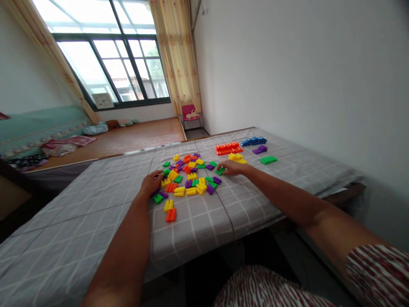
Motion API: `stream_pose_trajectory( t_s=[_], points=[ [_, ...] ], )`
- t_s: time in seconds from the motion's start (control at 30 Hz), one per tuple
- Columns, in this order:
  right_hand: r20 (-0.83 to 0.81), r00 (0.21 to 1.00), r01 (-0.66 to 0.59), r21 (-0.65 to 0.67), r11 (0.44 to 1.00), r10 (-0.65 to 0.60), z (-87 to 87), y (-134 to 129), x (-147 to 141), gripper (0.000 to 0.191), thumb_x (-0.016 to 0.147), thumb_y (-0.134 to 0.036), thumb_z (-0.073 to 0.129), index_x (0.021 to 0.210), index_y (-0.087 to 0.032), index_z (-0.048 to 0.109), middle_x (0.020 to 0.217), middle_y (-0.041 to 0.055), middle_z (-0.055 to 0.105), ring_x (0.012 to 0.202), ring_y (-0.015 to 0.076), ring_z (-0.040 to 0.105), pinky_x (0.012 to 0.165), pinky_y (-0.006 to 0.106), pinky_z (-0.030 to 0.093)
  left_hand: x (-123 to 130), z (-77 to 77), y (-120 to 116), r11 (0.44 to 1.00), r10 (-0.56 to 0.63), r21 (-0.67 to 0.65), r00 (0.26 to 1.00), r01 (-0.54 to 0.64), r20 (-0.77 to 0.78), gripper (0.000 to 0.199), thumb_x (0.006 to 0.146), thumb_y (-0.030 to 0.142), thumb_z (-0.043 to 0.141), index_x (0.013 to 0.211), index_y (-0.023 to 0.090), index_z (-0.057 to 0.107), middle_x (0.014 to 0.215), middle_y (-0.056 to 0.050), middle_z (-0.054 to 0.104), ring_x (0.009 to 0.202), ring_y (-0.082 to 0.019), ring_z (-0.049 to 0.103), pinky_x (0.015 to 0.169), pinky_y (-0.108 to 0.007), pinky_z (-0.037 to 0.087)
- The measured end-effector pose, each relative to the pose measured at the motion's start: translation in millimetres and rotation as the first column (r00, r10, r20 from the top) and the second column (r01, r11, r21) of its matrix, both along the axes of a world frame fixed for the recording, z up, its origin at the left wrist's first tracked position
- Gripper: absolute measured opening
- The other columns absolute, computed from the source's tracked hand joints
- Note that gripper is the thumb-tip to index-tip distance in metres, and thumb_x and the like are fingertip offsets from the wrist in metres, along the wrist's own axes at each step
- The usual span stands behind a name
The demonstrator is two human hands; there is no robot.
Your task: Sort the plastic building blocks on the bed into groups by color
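A loose pile of small plastic toy blocks [191, 176], each like two tubes side by side, lies on the checked cloth in yellow, orange, green and purple. At the pile's left edge rests my left hand [151, 184], fingers loosely bent and apart, with no block plainly held. My right hand [234, 167] is at the right edge, its fingers closed on a green block [220, 171]. Beyond it are blocks grouped by colour: orange rows [229, 148], blue rows [253, 141], yellow [237, 158], purple [260, 149] and green [269, 160].
The grey checked cloth [105, 204] covers the table, whose near edge is in front of my lap. A white wall [287, 64] stands along the right. Behind are a wooden platform [153, 134], a pink chair [188, 111] and a window [111, 64].
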State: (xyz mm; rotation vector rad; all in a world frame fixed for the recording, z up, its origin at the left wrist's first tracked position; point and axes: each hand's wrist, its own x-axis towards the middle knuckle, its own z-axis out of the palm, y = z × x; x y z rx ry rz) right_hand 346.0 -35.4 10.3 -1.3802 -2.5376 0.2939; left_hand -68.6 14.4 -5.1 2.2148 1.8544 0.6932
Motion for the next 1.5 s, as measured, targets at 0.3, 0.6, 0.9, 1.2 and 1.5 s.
stream_pose_trajectory(
  t_s=[0.3,0.6,0.9,1.2,1.5],
  points=[
    [-0.225,0.932,0.310,0.084,0.947,-0.285,-4.3,-4,60,0.047,0.068,-0.032,0.076,0.110,-0.018,0.062,0.102,0.0070,0.069,0.085,0.0172,0.064,0.072,0.026,0.049,-3,1.9,5,1.000,-0.015,0.020,0.999,0.015,-0.034,0.044,0.085,0.042,0.045,0.119,0.023,0.066,0.108,-0.006,0.072,0.097,-0.022,0.067,0.080,-0.028,0.051],
    [-0.419,0.400,0.891,-0.030,0.453,-0.815,-17.6,-20,267,0.052,0.070,-0.044,0.071,0.111,-0.014,0.060,0.105,0.0147,0.068,0.076,0.0206,0.066,0.070,0.033,0.054,-4,-1.3,8,1.000,0.021,0.003,0.998,-0.021,-0.065,0.048,0.085,0.045,0.043,0.122,0.023,0.065,0.110,-0.006,0.072,0.098,-0.023,0.066,0.079,-0.028,0.050],
    [-0.177,0.311,0.943,-0.063,0.327,-0.934,-42.8,-31,289,0.053,0.073,-0.044,0.070,0.115,-0.013,0.063,0.096,0.0104,0.071,0.080,0.0209,0.066,0.071,0.029,0.050,-9,-3.4,13,1.000,0.008,-0.018,0.996,-0.009,-0.088,0.052,0.087,0.048,0.040,0.125,0.020,0.063,0.114,-0.008,0.070,0.100,-0.024,0.066,0.079,-0.029,0.050],
    [-0.048,0.460,0.886,-0.049,0.462,-0.887,-28.7,-25,276,0.024,0.082,-0.026,0.055,0.096,-0.017,0.073,0.074,0.0037,0.072,0.069,0.0162,0.065,0.064,0.023,0.047,-9,-3.9,13,1.000,0.014,-0.015,0.997,-0.015,-0.071,0.050,0.086,0.048,0.043,0.123,0.021,0.064,0.109,-0.006,0.072,0.095,-0.022,0.067,0.075,-0.026,0.050],
    [-0.248,0.598,0.791,0.333,0.513,-0.762,-4.2,-11,214,0.035,0.084,-0.022,0.049,0.112,-0.011,0.065,0.109,0.0153,0.067,0.101,0.0244,0.061,0.088,0.034,0.048,-2,-2.3,4,1.000,-0.002,-0.002,0.999,0.002,-0.043,0.046,0.088,0.042,0.043,0.122,0.020,0.064,0.115,-0.006,0.070,0.102,-0.021,0.065,0.084,-0.026,0.049]
  ],
)
